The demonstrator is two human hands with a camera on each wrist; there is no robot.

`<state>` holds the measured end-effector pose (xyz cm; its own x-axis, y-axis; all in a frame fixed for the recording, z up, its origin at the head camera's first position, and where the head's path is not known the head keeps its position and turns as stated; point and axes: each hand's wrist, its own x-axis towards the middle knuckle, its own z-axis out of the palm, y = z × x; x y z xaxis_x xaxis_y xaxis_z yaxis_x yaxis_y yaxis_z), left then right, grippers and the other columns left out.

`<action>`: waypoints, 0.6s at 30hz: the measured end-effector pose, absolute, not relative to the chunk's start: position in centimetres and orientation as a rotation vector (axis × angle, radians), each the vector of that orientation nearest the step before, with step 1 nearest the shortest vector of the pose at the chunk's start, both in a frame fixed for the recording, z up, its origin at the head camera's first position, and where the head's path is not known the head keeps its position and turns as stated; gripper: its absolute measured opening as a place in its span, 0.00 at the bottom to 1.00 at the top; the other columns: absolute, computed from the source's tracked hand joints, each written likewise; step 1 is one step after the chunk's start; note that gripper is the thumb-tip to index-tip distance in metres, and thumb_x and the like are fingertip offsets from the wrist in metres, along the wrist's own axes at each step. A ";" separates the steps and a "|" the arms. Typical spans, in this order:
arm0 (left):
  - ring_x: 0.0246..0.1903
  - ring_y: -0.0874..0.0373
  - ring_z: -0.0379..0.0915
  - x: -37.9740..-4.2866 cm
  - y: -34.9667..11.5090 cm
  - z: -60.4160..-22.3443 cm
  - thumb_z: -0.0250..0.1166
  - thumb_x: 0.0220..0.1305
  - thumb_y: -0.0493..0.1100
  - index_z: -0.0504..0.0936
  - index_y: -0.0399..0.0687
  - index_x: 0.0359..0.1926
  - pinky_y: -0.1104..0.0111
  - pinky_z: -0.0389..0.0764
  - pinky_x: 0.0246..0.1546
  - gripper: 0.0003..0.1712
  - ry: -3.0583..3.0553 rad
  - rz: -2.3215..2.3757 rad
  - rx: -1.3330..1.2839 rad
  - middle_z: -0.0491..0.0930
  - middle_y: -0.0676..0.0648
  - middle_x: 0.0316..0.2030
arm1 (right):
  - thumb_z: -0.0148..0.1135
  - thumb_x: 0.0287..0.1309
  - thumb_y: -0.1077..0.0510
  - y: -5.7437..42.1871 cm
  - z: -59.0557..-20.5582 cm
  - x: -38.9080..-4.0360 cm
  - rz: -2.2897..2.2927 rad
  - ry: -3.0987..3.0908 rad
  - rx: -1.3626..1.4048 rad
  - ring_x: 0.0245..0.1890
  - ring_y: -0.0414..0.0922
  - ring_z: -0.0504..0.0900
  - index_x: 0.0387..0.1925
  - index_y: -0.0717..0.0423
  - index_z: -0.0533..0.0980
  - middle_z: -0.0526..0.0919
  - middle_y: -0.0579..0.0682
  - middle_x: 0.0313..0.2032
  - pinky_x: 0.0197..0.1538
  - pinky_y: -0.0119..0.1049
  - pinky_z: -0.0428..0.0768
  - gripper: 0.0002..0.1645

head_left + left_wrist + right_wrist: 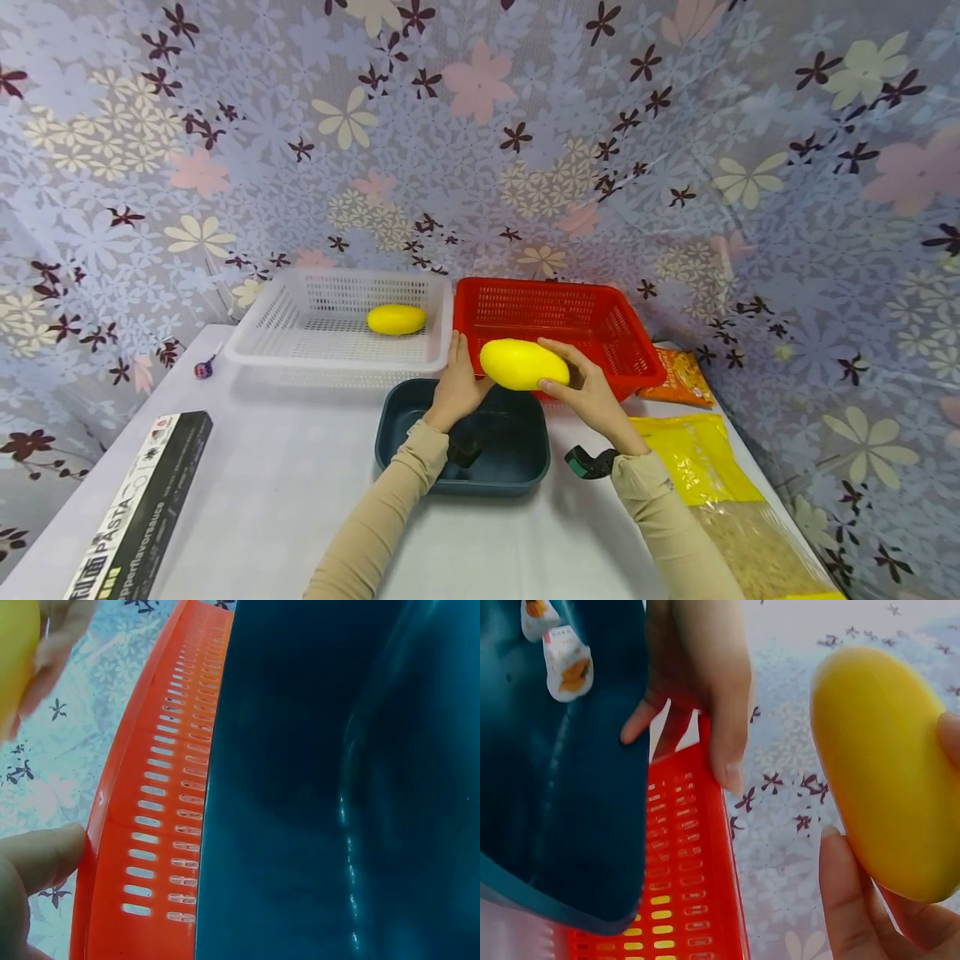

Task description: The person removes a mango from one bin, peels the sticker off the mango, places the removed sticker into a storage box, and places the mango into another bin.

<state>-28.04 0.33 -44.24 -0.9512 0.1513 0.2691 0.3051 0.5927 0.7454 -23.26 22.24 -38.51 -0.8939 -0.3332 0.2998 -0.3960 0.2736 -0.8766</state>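
Note:
My right hand [588,392] holds a smooth yellow mango-like fruit [523,364] by one end, raised in front of the red basket [540,292]. In the right wrist view, fingertips [840,892] support the fruit [885,772] from below. My left hand [459,387] is at the red basket's near left corner. Its thumb [52,859] meets the rim in the left wrist view, and the right wrist view shows thumb and fingers on either side of that rim. Another yellow fruit [396,319] lies in the white basket [262,333].
A dark teal bin [487,487] stands in front of the baskets; small white-and-orange packets [570,667] are inside. At left lie a pasta box [142,508] and a lollipop [206,367]. An orange packet [678,379] and a yellow bag [720,492] lie at right.

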 end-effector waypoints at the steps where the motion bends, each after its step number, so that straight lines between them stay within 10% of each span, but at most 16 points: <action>1: 0.61 0.33 0.68 -28.1 0.3 -44.2 0.62 0.64 0.55 0.45 0.28 0.73 0.45 0.76 0.56 0.52 -2.641 -1.304 -0.373 0.39 0.34 0.76 | 0.63 0.61 0.62 22.2 -38.5 -23.6 1.725 -2.458 0.701 0.54 0.43 0.75 0.69 0.55 0.64 0.68 0.59 0.65 0.56 0.22 0.75 0.35; 18: 0.64 0.34 0.65 -27.3 0.3 -43.0 0.61 0.65 0.55 0.44 0.30 0.74 0.48 0.73 0.60 0.52 -2.720 -1.303 -0.331 0.39 0.34 0.76 | 0.59 0.64 0.61 21.3 -38.2 -27.4 1.769 -2.472 0.444 0.58 0.55 0.70 0.71 0.57 0.60 0.65 0.62 0.68 0.50 0.17 0.74 0.36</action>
